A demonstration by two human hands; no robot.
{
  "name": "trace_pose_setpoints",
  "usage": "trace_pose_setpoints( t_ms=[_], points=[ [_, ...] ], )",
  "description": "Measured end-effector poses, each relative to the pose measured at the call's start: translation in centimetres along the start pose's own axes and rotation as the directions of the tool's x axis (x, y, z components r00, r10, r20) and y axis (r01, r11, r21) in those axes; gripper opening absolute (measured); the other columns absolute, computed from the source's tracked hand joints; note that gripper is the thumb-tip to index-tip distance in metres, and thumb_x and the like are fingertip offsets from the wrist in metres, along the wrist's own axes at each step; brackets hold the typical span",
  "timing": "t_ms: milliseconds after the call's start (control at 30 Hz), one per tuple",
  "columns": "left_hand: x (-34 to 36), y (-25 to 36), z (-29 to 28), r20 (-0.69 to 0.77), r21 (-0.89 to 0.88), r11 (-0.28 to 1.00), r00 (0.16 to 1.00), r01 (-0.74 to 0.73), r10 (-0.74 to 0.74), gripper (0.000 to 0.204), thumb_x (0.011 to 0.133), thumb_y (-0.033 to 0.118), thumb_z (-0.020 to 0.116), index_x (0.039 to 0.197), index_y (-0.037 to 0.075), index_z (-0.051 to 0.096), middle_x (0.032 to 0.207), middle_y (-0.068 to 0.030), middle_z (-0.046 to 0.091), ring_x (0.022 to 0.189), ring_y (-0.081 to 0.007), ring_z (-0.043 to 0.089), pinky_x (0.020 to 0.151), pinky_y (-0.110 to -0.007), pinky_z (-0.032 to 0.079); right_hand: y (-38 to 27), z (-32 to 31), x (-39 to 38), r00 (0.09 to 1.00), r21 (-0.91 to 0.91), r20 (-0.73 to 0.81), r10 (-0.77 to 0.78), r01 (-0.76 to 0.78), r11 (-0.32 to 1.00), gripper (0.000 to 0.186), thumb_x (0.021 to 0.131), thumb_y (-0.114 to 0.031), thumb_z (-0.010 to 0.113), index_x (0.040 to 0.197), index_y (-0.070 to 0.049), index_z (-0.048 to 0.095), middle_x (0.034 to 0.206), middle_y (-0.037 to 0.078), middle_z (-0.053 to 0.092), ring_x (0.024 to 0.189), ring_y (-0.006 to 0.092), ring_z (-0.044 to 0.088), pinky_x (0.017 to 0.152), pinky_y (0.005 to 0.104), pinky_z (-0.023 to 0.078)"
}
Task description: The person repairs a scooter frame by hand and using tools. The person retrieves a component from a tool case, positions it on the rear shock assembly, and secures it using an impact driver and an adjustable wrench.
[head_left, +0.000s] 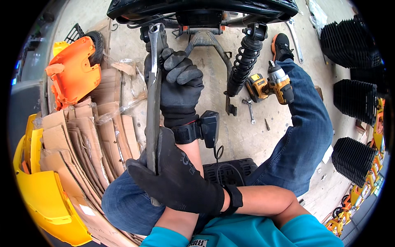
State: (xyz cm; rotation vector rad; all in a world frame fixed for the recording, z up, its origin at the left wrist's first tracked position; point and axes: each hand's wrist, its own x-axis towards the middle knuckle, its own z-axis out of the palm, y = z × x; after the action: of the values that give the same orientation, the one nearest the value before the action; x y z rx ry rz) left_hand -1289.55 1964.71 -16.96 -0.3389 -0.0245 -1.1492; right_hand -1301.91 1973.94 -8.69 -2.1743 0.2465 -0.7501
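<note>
A long wrench [153, 103] with a shiny head and a dull grey handle stands nearly upright at centre left. My right hand [177, 177], in a black glove, crosses over my left forearm and grips its lower handle. Higher up, my left hand [179, 78], gloved in dark grey and black, is closed beside the wrench's upper part; what its curled fingers hold is hidden. The wrench head lies by a mount under a black vehicle body [201, 8]. To the right hangs a black coil-spring shock absorber [245, 57].
A yellow-black cordless impact wrench [279, 82], a small wrench [249, 110] and a large wrench [294, 41] lie on the floor near my right leg. At left are flattened cardboard boxes [88, 136], orange [78, 70] and yellow panels [49, 197]. Black ribbed parts [354, 160] stand at right.
</note>
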Motion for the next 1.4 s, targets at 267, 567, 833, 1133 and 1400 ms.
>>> trace_pose_setpoints(
  t_ms=[267,567,833,1133,1400],
  points=[
    [-0.7,1.1,-0.4,0.024,0.19,0.981,0.999,0.039,-0.044,0.031,0.101,0.027,0.046,0.115,0.001,0.054,0.103,-0.0081,0.057,0.089,-0.0148,0.059,0.077,-0.033,0.05,-0.6,-0.9,0.8,0.959,0.305,0.097,0.265,-0.282,0.91,0.052,0.085,-0.011,0.072,0.124,0.007,0.043,0.082,0.013,0.057,0.071,0.0212,0.059,0.061,0.0351,0.048],
    [-6.7,1.8,6.1,-0.249,0.589,0.808,0.952,0.0,0.181,0.039,0.103,0.033,0.045,0.117,-0.002,0.056,0.106,-0.012,0.06,0.096,-0.0197,0.061,0.086,-0.036,0.05,-0.5,-1.3,1.8,0.861,0.475,0.178,0.477,-0.5,0.724,0.047,0.087,-0.02,0.07,0.115,0.007,0.043,0.084,0.016,0.059,0.076,0.023,0.062,0.066,0.0378,0.051],
    [-12.6,-2.0,14.4,-0.074,0.929,-0.239,0.777,0.281,0.625,0.041,0.103,0.033,0.046,0.116,-0.003,0.058,0.105,-0.0143,0.063,0.099,-0.0229,0.062,0.091,-0.037,0.05,-0.5,-2.4,2.3,0.752,0.63,0.257,0.607,-0.607,0.484,0.039,0.091,-0.024,0.061,0.106,0.008,0.046,0.094,0.023,0.058,0.087,0.0232,0.062,0.073,0.0395,0.05],
    [-18.4,-5.4,14.3,0.012,0.865,-0.393,0.769,0.313,0.639,0.041,0.106,0.027,0.036,0.133,-0.003,0.047,0.126,-0.0138,0.054,0.112,-0.0204,0.057,0.097,-0.038,0.046,0.9,0.8,1.7,0.956,0.33,0.039,0.289,-0.286,0.9,0.025,0.092,-0.02,0.057,0.108,-0.001,0.06,0.091,0.027,0.048,0.083,0.0381,0.054,0.071,0.0428,0.045],
    [-15.7,-5.7,13.0,0.234,0.921,-0.382,0.679,0.075,0.696,0.041,0.105,0.027,0.039,0.13,-0.005,0.046,0.127,-0.0157,0.053,0.117,-0.0216,0.053,0.102,-0.036,0.041,-1.2,-0.9,3.8,0.759,0.599,0.25,0.601,-0.609,0.519,0.035,0.096,-0.03,0.056,0.106,0.004,0.056,0.09,0.026,0.05,0.086,0.0369,0.056,0.075,0.0433,0.046]
  ],
)
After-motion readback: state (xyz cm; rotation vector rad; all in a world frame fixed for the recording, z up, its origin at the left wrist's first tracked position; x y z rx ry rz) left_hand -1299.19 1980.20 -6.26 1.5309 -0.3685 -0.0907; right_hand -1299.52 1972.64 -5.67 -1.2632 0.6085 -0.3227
